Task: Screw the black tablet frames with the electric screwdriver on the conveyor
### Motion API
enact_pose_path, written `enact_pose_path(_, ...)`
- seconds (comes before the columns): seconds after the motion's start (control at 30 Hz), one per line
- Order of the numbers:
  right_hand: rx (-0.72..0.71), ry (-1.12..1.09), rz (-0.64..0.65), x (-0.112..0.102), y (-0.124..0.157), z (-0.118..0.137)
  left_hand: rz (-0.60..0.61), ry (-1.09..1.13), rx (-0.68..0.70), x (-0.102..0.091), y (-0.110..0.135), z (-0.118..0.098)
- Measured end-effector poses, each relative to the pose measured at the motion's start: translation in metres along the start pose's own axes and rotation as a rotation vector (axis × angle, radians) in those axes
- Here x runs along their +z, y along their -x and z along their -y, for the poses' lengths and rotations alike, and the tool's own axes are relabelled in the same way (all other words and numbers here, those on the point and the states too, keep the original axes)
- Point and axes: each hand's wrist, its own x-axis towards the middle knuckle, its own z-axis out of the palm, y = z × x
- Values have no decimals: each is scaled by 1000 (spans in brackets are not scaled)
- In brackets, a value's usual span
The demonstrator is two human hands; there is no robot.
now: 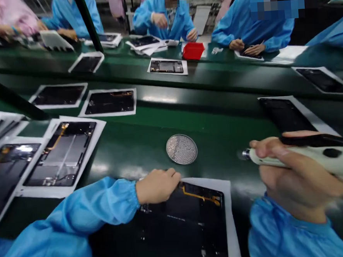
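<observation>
My right hand (293, 175) is wrapped round a pale electric screwdriver (304, 157) with a black lever, its tip pointing left over the bench. The fingers of my left hand (159, 185) are closed at the far edge of a black tablet housing (183, 228), which lies on a white sheet (233, 225) in front of me. An orange flex cable (201, 196) runs along the housing's upper right. My left fingertips are partly hidden. Just beyond that hand sits a round, dimpled metal dish (182, 149), with small bright pieces seemingly on its left side.
More tablet housings on white sheets lie at left (59, 154), on the green line (110, 102) and at right (287, 113). A dark post (12, 97) slants across the left. Across the line, people in blue sleeves work near a red bin (193, 50).
</observation>
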Motion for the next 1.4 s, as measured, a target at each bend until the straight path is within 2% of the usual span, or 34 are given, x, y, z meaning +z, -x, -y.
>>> enact_pose_path(0.13, 60, -30, 237, 25, 9, -17, 34, -108, 158, -22, 6, 3)
enact_pose_path(0.2, 114, -46, 305, 39, 12, -27, 88, 57, 238, -29, 7, 11)
enact_pose_path(0.27, 161, -60, 346, 53, 15, -36, 75, 215, 230, -26, 5, 16)
enact_pose_path(0.33, 194, -62, 373, 64, 18, -46, -24, 201, 122, -15, 3, 15)
enact_pose_path(0.43, 240, -25, 398, 71, 26, -57, -260, -100, 4, 5, 4, 4)
enact_pose_path(0.53, 269, 5, 408, 69, 35, -65, -494, -298, 36, 13, 8, -7)
enact_pose_path(0.63, 268, -25, 413, 67, 40, -68, -586, -291, 125, 12, 11, -11)
enact_pose_path(0.77, 248, -43, 455, 67, 41, -69, -576, -206, 208, 16, 8, -9)
enact_pose_path(1.07, 260, 18, 456, 66, 45, -68, -557, -127, 212, 22, 3, 0)
enact_pose_path(1.4, 252, 24, 490, 69, 44, -70, -583, -106, 185, 23, 1, 0)
